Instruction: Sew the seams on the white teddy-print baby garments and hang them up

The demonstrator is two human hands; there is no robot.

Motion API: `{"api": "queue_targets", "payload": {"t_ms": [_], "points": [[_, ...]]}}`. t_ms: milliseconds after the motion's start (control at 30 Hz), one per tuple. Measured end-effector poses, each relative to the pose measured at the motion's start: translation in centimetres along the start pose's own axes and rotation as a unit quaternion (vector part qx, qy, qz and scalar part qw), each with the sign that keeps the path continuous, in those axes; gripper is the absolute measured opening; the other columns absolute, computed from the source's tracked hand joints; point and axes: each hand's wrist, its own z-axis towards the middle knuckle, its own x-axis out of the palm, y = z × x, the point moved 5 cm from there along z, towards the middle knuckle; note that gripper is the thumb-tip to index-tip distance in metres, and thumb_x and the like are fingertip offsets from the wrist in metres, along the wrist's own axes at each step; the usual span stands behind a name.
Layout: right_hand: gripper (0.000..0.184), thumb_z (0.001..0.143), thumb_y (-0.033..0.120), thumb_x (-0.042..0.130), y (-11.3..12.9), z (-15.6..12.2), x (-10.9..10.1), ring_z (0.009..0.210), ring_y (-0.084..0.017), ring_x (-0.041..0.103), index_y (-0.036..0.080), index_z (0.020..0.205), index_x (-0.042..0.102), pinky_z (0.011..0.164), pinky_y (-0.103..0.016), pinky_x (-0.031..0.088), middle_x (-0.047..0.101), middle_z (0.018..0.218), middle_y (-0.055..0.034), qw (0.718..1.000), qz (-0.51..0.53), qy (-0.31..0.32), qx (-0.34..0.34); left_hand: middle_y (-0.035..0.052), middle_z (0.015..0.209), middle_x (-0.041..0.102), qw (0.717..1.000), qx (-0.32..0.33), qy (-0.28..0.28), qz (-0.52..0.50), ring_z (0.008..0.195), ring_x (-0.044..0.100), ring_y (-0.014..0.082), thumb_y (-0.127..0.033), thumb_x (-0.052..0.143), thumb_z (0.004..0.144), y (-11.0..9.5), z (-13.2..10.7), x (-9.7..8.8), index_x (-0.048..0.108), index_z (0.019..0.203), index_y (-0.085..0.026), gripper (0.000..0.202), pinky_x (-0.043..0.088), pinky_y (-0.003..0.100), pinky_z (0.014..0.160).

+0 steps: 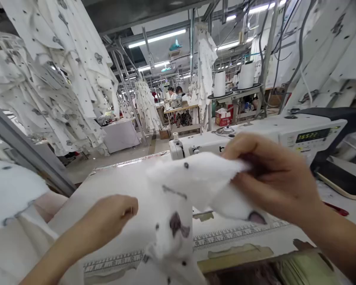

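Right hand (pixel 269 178): pinching the white spotted fabric (pixel 178 198) between my thumb and fingers.
Left hand (pixel 106 217): curled closed just beside the fabric; I cannot tell whether it grips anything.
Fabric position: lifted above the desk (pixel 77 194), in front of the sewing machine (pixel 255 136).
Step in hand: holding the fabric up over the ruler tape (pixel 112 261).

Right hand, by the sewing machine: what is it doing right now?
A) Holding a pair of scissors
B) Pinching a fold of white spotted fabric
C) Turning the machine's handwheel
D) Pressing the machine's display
B. The right hand grips a fold of the white spotted fabric between thumb and fingers, apart from the sewing machine's display.
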Motion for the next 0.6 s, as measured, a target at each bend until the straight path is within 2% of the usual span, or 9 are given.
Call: {"api": "queue_targets", "payload": {"t_ms": [67,100,133,200,300,367,467,500,600], "points": [[0.020,0.077,0.004,0.056,0.3,1.0,-0.5,0.069,-0.012,0.050,0.022,0.086,0.056,0.054,-0.023,0.035,0.055,0.081,0.0018,0.996,-0.045,-0.057,-0.053,0.0021,0.085,0.068,1.000,0.001,0.008,0.002,0.068,0.058,0.0177,-0.032,0.059,0.082,-0.1,0.1,-0.5,0.071,0.098,-0.030,0.020,0.045,0.024,0.061],[0.021,0.076,0.003,0.055,0.5,1.4,-0.4,0.070,-0.013,0.051,0.022,0.086,0.056,0.055,-0.024,0.037,0.055,0.081,0.0016,0.993,-0.056,-0.066,-0.078,0.0028,0.094,0.067,0.999,-0.002,0.027,-0.032,0.069,0.059,0.0173,-0.037,0.063,0.082,-0.6,0.1,-0.3,0.065,0.117,-0.032,0.036,0.046,0.024,0.060],[0.022,0.077,0.003,0.055,0.8,1.7,-0.1,0.071,-0.014,0.052,0.022,0.085,0.056,0.057,-0.026,0.039,0.056,0.081,0.0013,0.991,-0.061,-0.064,-0.097,0.0031,0.098,0.066,0.995,-0.002,0.063,-0.077,0.068,0.058,0.0166,-0.040,0.069,0.078,-1.3,0.1,0.3,0.055,0.132,-0.033,0.056,0.046,0.024,0.060],[0.023,0.077,0.003,0.054,1.4,2.2,0.5,0.073,-0.015,0.054,0.024,0.085,0.055,0.061,-0.029,0.043,0.056,0.081,0.0009,0.989,-0.070,-0.060,-0.116,0.0015,0.093,0.065,0.973,0.005,0.162,-0.162,0.067,0.057,0.0152,-0.038,0.080,0.069,-3.1,-0.1,3.0,0.037,0.147,-0.033,0.089,0.046,0.023,0.060],[0.022,0.078,0.004,0.056,1.9,2.7,0.7,0.075,-0.017,0.055,0.025,0.084,0.054,0.065,-0.031,0.047,0.056,0.084,0.0001,0.989,-0.087,-0.061,-0.101,-0.0063,0.071,0.057,0.926,0.000,0.285,-0.248,0.064,0.053,0.0129,-0.031,0.083,0.065,-4.6,-0.5,8.5,0.035,0.147,-0.029,0.096,0.042,0.020,0.058],[0.023,0.078,0.002,0.057,1.9,2.9,0.5,0.078,-0.017,0.054,0.024,0.083,0.053,0.067,-0.031,0.046,0.055,0.086,0.0001,0.989,-0.097,-0.066,-0.084,-0.0099,0.061,0.046,0.921,-0.041,0.265,-0.282,0.058,0.047,0.0108,-0.029,0.079,0.071,-4.0,-0.2,11.3,0.042,0.140,-0.025,0.079,0.037,0.019,0.054],[0.027,0.076,-0.002,0.058,1.4,3.0,-0.2,0.077,-0.015,0.053,0.023,0.083,0.052,0.063,-0.028,0.042,0.055,0.086,0.0014,0.992,-0.067,-0.091,-0.063,-0.0083,0.064,0.047,0.926,-0.084,0.178,-0.321,0.059,0.044,0.0099,-0.033,0.079,0.072,-2.4,0.5,13.3,0.051,0.124,-0.021,0.060,0.034,0.020,0.052],[0.027,0.075,-0.003,0.058,1.2,3.0,-0.4,0.076,-0.014,0.053,0.023,0.083,0.052,0.061,-0.027,0.041,0.055,0.085,0.0017,0.992,-0.049,-0.102,-0.055,-0.0070,0.067,0.051,0.921,-0.081,0.174,-0.338,0.061,0.046,0.0100,-0.035,0.081,0.070,-2.3,0.7,13.7,0.053,0.119,-0.021,0.058,0.035,0.020,0.053],[0.024,0.078,0.001,0.061,0.5,3.2,-0.7,0.075,-0.014,0.054,0.023,0.082,0.052,0.061,-0.026,0.042,0.055,0.086,0.0015,0.992,-0.013,-0.123,-0.023,-0.0027,0.073,0.059,0.871,-0.035,0.245,-0.425,0.065,0.054,0.0110,-0.036,0.083,0.067,-3.5,0.7,14.5,0.060,0.108,-0.018,0.050,0.041,0.020,0.058]]}}
